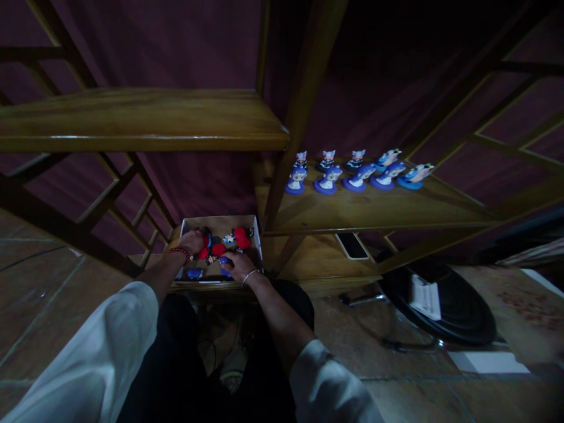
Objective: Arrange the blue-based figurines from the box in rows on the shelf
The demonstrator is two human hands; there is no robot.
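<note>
Both of my hands reach into a shallow white-edged box (259, 249) that holds several small red, blue and purple figurines. My left hand (192, 241) is at the box's left side, its fingers curled against a dark and red figurine (205, 242); what it grips is too small to tell. At the front right of the box, my right hand (239, 266) has its fingers closed round a purple figurine (225, 266). Another purple figurine (194, 274) lies near the front left corner. Red figurines (241, 237) lie towards the back right.
Several figurines (327, 180) stand in two rows on a wooden shelf (374, 208) at the right. A phone (352, 246) lies on the lower board. A higher shelf (145, 117) juts out above the box. A black round stool (462, 305) stands at the right.
</note>
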